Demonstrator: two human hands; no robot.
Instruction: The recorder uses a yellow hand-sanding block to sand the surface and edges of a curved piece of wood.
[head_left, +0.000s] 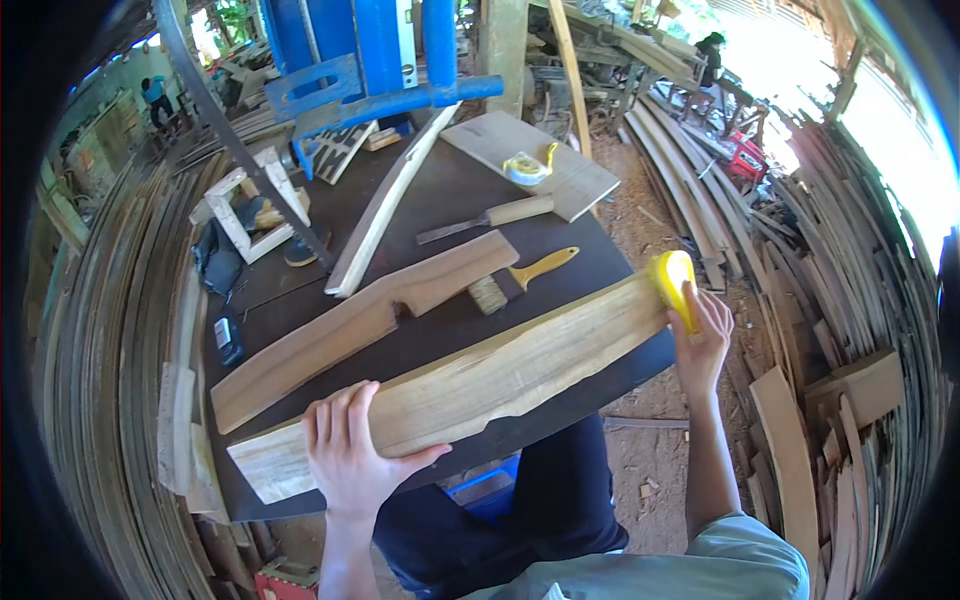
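Note:
A long pale wooden plank (517, 367) with one wavy edge lies slantwise along the near side of a dark tabletop (450, 322). My left hand (352, 442) presses on its left end, fingers over the top and thumb stretched along the wood. At the far right end, my right hand (701, 330) grips a yellow plastic hand tool (675, 281), held against the plank; its working face is hidden. Behind the plank rests a brown, notched, curved wooden piece (330, 337). A flat paintbrush (536, 274) with a yellow handle touches that piece near its right end.
A blue machine frame (360, 52) and a dark metal band (232, 142) rise from the table. Behind lie a wooden-handled chisel (487, 217), a tape measure (527, 169) on a board (480, 139), and a narrow timber strip (390, 210). Stacked timber (112, 337) flanks the left. Two people are far off.

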